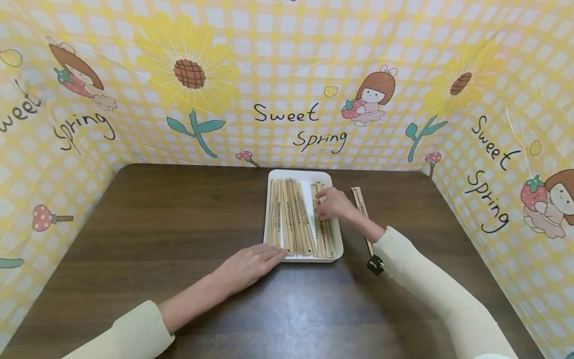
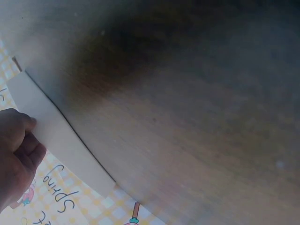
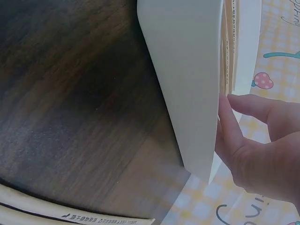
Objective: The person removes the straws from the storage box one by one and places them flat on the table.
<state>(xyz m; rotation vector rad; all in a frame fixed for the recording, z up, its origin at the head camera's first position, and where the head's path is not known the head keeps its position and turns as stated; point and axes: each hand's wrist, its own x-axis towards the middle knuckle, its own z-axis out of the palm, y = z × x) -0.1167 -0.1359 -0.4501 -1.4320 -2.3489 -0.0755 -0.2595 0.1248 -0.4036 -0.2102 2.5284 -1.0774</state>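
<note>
A white tray (image 1: pixel 336 249) holds several paper-wrapped chopsticks: a wide group (image 1: pixel 289 219) at its left and a narrower group (image 1: pixel 324 244) at its right. Over the right group, my right hand (image 1: pixel 334 203) reaches inside the tray and pinches wrapped chopsticks (image 3: pixel 228 61) between thumb and fingers; the tray wall partly hides the fingertips in the right wrist view. At the near left corner, my left hand (image 1: pixel 251 264) holds the tray, fingers over the rim. In the left wrist view its thumb (image 2: pixel 27 124) lies on the outer wall.
Two wrapped chopstick packs (image 1: pixel 361 207) lie on the brown table (image 1: pixel 179 214) right of the tray, partly under the right forearm. A small black device (image 1: pixel 375 265) sits by the right cuff. Yellow checked cloth (image 1: pixel 278 60) walls the back and both sides.
</note>
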